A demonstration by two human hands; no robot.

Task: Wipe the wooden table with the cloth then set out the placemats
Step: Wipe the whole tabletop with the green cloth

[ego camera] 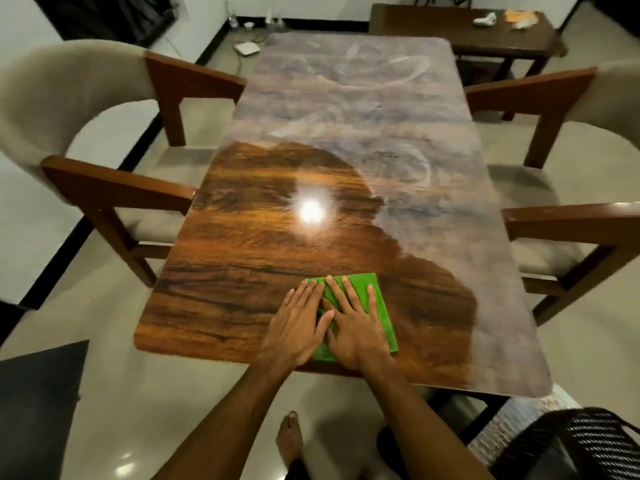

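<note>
Pressing flat on the green cloth (379, 306), both hands sit side by side at the near edge of the wooden table (242, 258), about mid-width. Left hand (294, 327) and right hand (356, 323): fingers straight and laid down on the cloth, the left's close together, the right's slightly spread; nothing pinched. The near-left part of the top shows dark and glossy; a grey hazy film (363, 109) with swirl marks covers the far end and the right side. Judged step: wiping, partway. To do it well, keep the palms flat and the pressure even, and push in overlapping passes from the glossy boundary into the haze, rightward and then far. Hard to read: a lamp glare (311, 211) blots the grain at centre; much of the cloth lies under the hands. No placemats seen in view; the small items on the far side table (467, 26) are too blurred to name.
</note>
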